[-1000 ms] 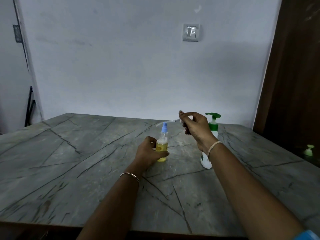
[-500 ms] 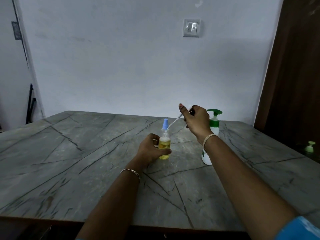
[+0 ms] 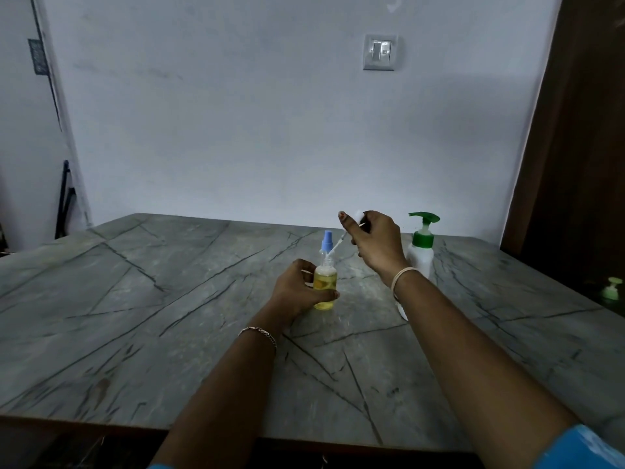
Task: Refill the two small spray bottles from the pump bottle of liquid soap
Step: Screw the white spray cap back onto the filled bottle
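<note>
Left hand (image 3: 297, 289) curls round the yellow-filled spray bottle (image 3: 325, 285), steadying it on the tabletop (image 3: 169, 299); right hand (image 3: 375, 243), just above, pinches the sprayer top (image 3: 357, 216) to guide its tube (image 3: 339, 243) in; pump bottle (image 3: 421, 255) behind that wrist

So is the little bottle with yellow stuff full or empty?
Almost full. Yellow liquid fills the small clear bottle up to its shoulder, held by the left hand.

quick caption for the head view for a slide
Left hand grips a yellow-filled spray bottle; right hand holds a sprayer tube angled at its neck
</note>
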Action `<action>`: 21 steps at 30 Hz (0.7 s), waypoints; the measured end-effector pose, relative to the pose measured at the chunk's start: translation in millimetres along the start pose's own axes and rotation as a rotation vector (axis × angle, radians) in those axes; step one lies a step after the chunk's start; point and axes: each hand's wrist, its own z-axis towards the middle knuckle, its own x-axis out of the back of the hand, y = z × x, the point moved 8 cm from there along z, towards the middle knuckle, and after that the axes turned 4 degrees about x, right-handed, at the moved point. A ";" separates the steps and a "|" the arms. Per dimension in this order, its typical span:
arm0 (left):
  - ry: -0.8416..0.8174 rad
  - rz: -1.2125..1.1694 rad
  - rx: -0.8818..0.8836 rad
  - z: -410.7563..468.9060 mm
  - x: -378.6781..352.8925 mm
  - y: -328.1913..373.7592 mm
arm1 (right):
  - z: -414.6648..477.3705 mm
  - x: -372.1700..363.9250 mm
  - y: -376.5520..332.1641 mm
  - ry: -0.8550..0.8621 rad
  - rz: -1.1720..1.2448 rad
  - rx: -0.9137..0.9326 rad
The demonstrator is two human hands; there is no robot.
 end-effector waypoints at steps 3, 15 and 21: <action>0.004 -0.005 0.000 0.2 0.0 -0.6 | -3.0 -11.4 -1.5 -0.075 -0.066 0.019; -0.053 -0.023 -0.020 1.0 -4.8 -2.3 | -23.7 -45.0 13.6 -0.353 -0.074 -0.016; -0.114 -0.058 -0.026 -1.7 -7.4 2.1 | -32.9 -50.4 22.2 -0.411 0.114 -0.100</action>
